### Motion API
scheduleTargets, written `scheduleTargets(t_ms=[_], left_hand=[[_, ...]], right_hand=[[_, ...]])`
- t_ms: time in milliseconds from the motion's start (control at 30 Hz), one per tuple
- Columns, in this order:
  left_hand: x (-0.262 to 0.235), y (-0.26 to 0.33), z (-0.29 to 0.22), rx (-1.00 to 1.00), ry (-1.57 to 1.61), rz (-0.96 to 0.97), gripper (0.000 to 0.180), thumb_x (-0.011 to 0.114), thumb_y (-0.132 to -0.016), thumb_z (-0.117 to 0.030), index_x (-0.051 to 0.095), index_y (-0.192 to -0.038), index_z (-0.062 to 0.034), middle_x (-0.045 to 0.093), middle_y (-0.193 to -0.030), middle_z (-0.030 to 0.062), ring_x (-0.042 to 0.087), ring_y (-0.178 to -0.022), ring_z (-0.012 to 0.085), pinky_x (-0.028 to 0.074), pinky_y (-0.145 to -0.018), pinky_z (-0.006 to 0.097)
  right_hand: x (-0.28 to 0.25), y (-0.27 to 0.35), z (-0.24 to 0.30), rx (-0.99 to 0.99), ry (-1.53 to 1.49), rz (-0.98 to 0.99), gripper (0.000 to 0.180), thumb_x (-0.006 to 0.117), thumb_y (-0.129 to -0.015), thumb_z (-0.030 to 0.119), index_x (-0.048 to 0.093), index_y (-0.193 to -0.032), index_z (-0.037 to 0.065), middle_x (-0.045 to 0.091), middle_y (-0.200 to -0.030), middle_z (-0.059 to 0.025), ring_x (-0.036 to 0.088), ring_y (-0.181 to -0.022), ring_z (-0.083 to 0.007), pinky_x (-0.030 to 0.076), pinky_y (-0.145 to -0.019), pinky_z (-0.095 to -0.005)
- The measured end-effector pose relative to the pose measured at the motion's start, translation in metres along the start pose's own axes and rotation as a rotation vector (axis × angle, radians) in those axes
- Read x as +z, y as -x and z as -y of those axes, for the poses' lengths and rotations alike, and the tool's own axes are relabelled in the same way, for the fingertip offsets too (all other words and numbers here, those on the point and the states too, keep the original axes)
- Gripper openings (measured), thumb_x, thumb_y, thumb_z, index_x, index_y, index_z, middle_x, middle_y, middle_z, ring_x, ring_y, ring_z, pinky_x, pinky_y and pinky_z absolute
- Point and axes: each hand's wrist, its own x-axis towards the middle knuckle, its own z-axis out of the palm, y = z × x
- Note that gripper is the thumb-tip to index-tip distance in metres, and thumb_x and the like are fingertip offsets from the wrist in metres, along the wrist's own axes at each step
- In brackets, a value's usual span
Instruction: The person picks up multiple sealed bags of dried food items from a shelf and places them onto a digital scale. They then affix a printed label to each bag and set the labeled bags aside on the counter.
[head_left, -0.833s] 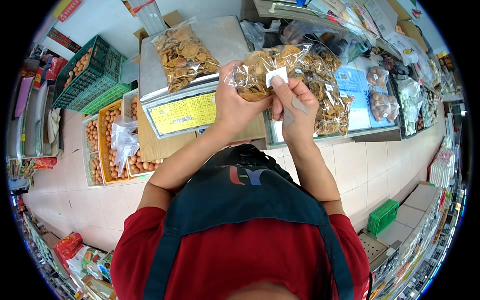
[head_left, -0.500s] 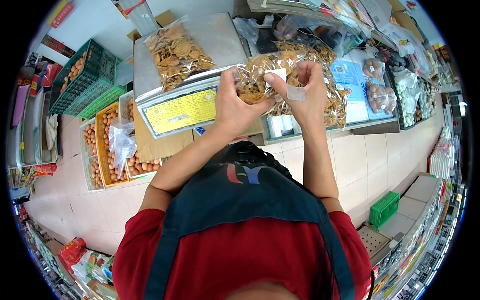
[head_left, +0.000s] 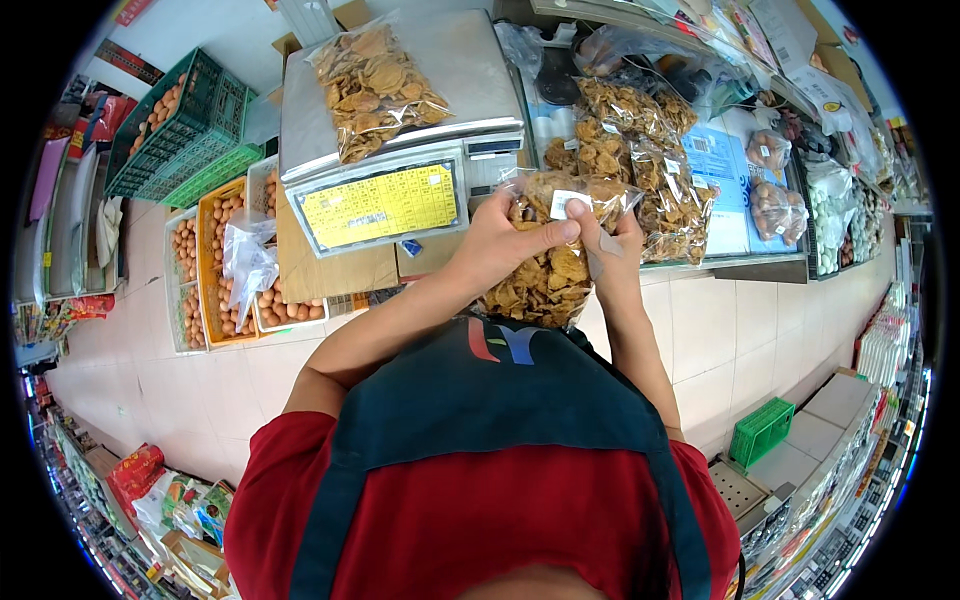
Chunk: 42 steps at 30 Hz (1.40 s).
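Close to my apron hangs a clear plastic bag of brown dried pieces (head_left: 545, 288), gripped near its top by both hands. My left hand (head_left: 498, 245) closes on its left side, with the thumb stretched across the front. At the upper right, my right hand (head_left: 618, 262) pinches the bag, its thumb at a white label (head_left: 566, 203). A pale translucent strip lies against that hand's fingers. A similar bag of dried pieces (head_left: 380, 85) rests on the metal plate of a weighing scale (head_left: 465, 60). Several more such bags (head_left: 672, 200) lie on the counter to the right.
A yellow sheet (head_left: 380, 208) covers the scale's front panel. Left of it stand crates of brown eggs (head_left: 212, 262) and a stacked green crate (head_left: 185, 150). Bagged round produce (head_left: 778, 210) sits on the counter's right. A small green basket (head_left: 762, 432) is at lower right.
Both hands have brought the bag down and nearer to my body, away from the other bags on the counter. It now hangs upright, and its label shows more fully.
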Motion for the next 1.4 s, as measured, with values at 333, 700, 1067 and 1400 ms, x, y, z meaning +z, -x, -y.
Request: scheduleTargets(t_ms=[333, 700, 1067, 1400], left_hand=[[0.0, -0.007, -0.001, -0.05, 0.054, -0.04, 0.051, 0.079, -0.077, -0.02, 0.054, -0.116, 0.0043, 0.065, -0.105, 0.0104, 0.063, -0.09, 0.0145, 0.051, -0.081, 0.028], [-0.051, -0.024, -0.054, 0.385, -0.278, -0.271, 0.054, 0.068, -0.086, -0.02, 0.044, -0.129, 0.0022, 0.05, -0.125, 0.0174, 0.054, -0.108, 0.0186, 0.049, -0.087, 0.029], [-0.248, -0.068, -0.081, 0.155, -0.859, -0.787, 0.083, 0.067, -0.076, -0.056, 0.049, -0.124, 0.01, 0.056, -0.122, 0.0232, 0.054, -0.113, 0.0298, 0.042, -0.095, 0.036], [-0.206, -0.075, -0.085, 0.075, -0.287, -0.417, 0.067, 0.081, -0.067, -0.02, 0.05, -0.122, 0.003, 0.062, -0.111, 0.014, 0.062, -0.096, 0.0216, 0.05, -0.085, 0.034]], right_hand=[[-0.018, 0.028, -0.028, 0.077, -0.124, 0.248, 0.088, 0.084, -0.067, 0.016, 0.031, -0.135, 0.0, 0.053, -0.122, -0.0107, 0.052, -0.111, -0.0182, 0.043, -0.096, -0.0324], [-0.084, -0.09, -0.028, -0.035, 0.661, -0.209, 0.097, 0.077, -0.072, 0.045, 0.028, -0.139, -0.006, 0.054, -0.123, -0.0242, 0.054, -0.113, -0.0333, 0.044, -0.096, -0.0412], [-0.003, -0.073, -0.095, -0.041, 0.406, 0.189, 0.029, 0.071, -0.084, 0.026, 0.061, -0.099, 0.004, 0.068, -0.085, -0.0078, 0.062, -0.068, -0.0175, 0.046, -0.06, -0.0289], [0.071, -0.103, -0.116, 0.809, -0.038, 0.097, 0.024, 0.071, -0.084, 0.026, 0.064, -0.096, 0.006, 0.069, -0.084, -0.0043, 0.061, -0.06, -0.0114, 0.038, -0.045, -0.0216]])
